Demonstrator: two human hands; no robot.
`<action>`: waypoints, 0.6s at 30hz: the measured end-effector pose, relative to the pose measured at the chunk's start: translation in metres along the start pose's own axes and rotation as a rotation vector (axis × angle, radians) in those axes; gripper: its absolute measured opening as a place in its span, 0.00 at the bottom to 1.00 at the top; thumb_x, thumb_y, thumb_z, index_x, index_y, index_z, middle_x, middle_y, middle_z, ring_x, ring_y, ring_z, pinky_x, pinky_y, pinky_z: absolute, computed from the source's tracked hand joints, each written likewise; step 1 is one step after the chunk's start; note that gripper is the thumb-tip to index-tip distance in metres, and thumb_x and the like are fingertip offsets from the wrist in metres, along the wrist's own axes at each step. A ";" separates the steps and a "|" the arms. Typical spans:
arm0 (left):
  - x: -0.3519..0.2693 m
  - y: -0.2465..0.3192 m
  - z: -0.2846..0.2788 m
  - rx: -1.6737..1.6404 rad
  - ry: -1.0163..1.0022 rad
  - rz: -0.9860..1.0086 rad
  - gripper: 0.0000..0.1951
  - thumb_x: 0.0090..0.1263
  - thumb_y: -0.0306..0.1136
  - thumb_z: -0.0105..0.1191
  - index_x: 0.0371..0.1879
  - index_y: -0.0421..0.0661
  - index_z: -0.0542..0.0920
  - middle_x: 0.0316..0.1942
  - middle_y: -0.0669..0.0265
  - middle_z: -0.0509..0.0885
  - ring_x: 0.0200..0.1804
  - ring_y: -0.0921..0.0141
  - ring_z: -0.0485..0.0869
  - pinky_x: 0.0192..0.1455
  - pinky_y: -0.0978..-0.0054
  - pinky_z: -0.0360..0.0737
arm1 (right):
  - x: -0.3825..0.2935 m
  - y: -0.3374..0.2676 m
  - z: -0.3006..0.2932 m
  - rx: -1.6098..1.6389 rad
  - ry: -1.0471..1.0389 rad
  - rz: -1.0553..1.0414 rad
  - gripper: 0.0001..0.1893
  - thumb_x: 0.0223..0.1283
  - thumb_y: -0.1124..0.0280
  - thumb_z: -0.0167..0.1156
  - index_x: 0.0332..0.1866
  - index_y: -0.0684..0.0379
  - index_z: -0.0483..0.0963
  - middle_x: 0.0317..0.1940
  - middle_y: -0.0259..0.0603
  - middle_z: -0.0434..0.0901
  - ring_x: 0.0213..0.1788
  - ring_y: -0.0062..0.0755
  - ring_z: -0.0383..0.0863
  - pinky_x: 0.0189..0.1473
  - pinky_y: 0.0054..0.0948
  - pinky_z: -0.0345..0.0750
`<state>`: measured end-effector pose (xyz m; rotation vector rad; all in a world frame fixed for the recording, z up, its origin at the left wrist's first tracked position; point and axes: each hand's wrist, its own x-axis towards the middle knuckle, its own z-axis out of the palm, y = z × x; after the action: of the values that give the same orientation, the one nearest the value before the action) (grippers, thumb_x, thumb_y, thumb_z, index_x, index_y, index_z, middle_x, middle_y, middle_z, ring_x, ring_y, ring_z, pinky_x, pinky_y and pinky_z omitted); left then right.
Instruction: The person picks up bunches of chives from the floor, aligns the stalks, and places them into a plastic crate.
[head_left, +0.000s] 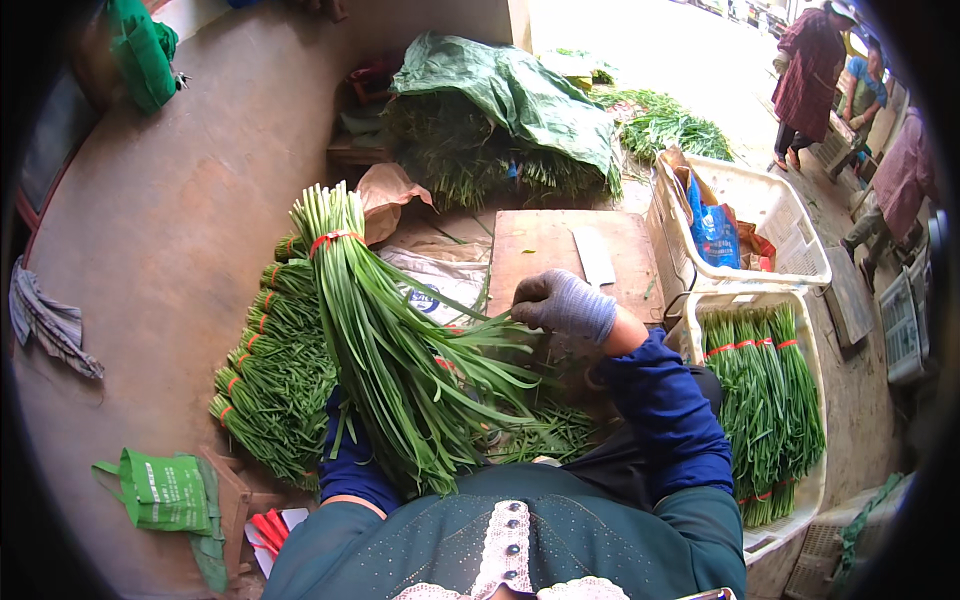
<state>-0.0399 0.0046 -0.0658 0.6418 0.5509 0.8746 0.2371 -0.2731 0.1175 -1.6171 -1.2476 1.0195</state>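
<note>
A large bunch of garlic chives, tied near its pale stem ends with a red band, lies across my left forearm with its leaves fanned toward the right. My left hand is hidden behind the bunch; only the blue sleeve shows. In a grey knit glove, my right hand pinches the tip of a leaf at the bunch's right side. Just beyond that hand, a wooden board carries a cleaver, lying flat.
Several tied bunches are stacked at left. At right, a white crate holds tied chives; another crate holds bags. A green tarp covers a heap behind the board. Loose leaves lie before me. People stand at far right.
</note>
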 end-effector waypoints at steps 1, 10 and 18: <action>0.000 -0.001 0.001 0.000 -0.003 -0.002 0.29 0.72 0.51 0.51 0.65 0.44 0.72 0.58 0.62 0.80 0.57 0.65 0.79 0.61 0.62 0.77 | 0.002 0.003 0.001 0.013 0.037 -0.024 0.14 0.64 0.66 0.62 0.48 0.64 0.81 0.29 0.33 0.83 0.27 0.20 0.78 0.31 0.24 0.76; -0.006 -0.001 -0.006 -0.008 0.019 -0.005 0.28 0.72 0.51 0.52 0.64 0.44 0.72 0.58 0.62 0.80 0.57 0.66 0.79 0.61 0.63 0.77 | -0.002 0.020 0.018 0.672 0.089 0.064 0.12 0.69 0.60 0.58 0.41 0.59 0.78 0.24 0.31 0.78 0.21 0.16 0.73 0.24 0.18 0.69; 0.001 0.002 -0.005 -0.019 0.019 0.011 0.28 0.72 0.50 0.53 0.64 0.43 0.72 0.58 0.63 0.80 0.56 0.66 0.79 0.61 0.64 0.77 | 0.017 0.046 0.079 1.302 0.173 -0.094 0.24 0.69 0.49 0.58 0.52 0.62 0.77 0.28 0.38 0.82 0.17 0.20 0.69 0.18 0.17 0.65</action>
<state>-0.0436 0.0077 -0.0676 0.6204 0.5561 0.8963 0.1798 -0.2533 0.0474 -0.5810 -0.3067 1.1941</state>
